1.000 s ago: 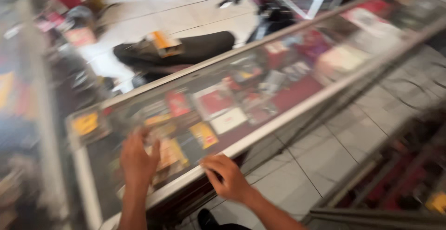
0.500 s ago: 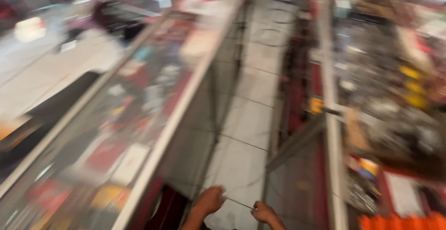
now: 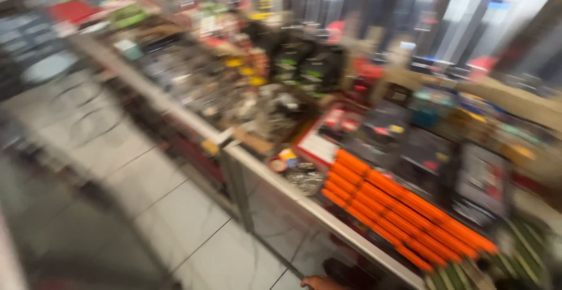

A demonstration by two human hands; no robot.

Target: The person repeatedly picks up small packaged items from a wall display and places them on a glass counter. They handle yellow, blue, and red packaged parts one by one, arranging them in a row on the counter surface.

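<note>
One hand [image 3: 322,282] barely shows at the bottom edge beside the glass counter [image 3: 328,217] of orange sticks [image 3: 404,214]; its grip cannot be told, the other hand is unseen.

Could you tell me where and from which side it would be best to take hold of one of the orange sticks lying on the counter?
Probably by its near lower-right end. The orange sticks lie flat, packed side by side in a slanting row on the glass counter, so their long sides are blocked by neighbours. Coming from above at an end of an outer stick looks easiest. The picture is blurred, so finer detail cannot be told.
</note>
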